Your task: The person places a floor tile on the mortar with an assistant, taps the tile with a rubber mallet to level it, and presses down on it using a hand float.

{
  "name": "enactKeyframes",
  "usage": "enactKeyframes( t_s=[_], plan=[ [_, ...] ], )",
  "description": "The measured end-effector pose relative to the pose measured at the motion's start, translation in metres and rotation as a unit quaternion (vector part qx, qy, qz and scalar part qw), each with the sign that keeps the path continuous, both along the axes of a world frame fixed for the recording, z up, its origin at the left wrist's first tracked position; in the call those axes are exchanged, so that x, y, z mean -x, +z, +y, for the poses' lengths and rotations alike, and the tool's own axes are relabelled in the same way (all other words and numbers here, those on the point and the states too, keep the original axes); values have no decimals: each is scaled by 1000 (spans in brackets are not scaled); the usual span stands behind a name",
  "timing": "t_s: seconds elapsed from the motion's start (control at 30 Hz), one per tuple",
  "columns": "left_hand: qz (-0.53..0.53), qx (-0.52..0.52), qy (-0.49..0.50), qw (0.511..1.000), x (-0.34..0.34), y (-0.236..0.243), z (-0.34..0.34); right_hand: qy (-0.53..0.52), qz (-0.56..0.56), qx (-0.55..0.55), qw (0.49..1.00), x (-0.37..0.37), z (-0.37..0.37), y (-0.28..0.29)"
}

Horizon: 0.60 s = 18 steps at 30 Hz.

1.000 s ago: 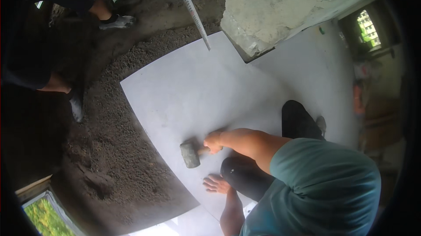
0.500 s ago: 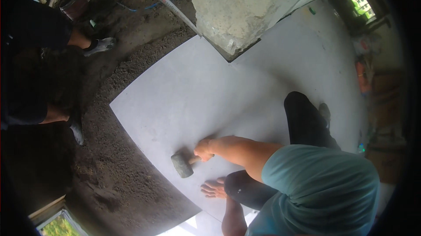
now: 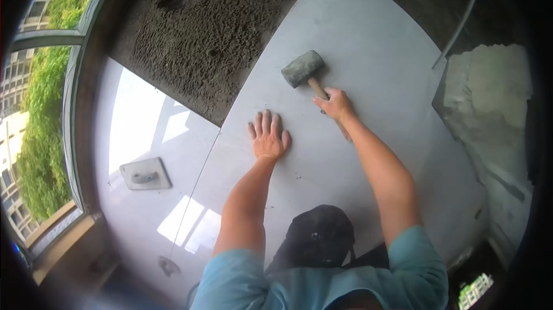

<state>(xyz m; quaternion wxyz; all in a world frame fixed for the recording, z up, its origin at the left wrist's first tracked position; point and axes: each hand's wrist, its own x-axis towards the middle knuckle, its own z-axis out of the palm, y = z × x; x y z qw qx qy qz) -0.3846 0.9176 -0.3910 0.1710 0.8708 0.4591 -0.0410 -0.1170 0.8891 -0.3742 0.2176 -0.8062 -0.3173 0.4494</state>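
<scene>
My right hand [image 3: 335, 104] grips the wooden handle of a rubber mallet [image 3: 302, 68], whose dark grey head is over a large pale grey tile [image 3: 363, 27]. Down and left of it, my left hand [image 3: 268, 136] lies flat on that tile with fingers spread, close to the seam with a glossy tile [image 3: 132, 114] on the left. On that glossy tile sits a square pad with a handle [image 3: 145, 178], and a smaller tool [image 3: 168, 265] lies lower down. My dark-clad knee [image 3: 317, 230] is between my forearms.
Rough dark mortar [image 3: 190, 33] borders the tiles at the top. A broken plastered block [image 3: 484, 108] stands at the right, with a long thin strip [image 3: 461, 22] beside it. A framed window [image 3: 72, 39] with trees outside curves along the left.
The view has swung round, bringing the window and glossy tile into sight; the other person's legs have left it. My hands and the mallet now appear higher, left hand still flat.
</scene>
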Motion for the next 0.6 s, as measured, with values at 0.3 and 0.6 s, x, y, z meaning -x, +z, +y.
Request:
enactKeyframes(
  t_s=[0.3,0.6],
  plan=[
    [-118,17,33,992,26,-19,-15,477,-54,-18,877,251,99,79],
    [-75,-65,44,994,49,-2,-20,181,-372,-243,877,133,9,78]
  ],
)
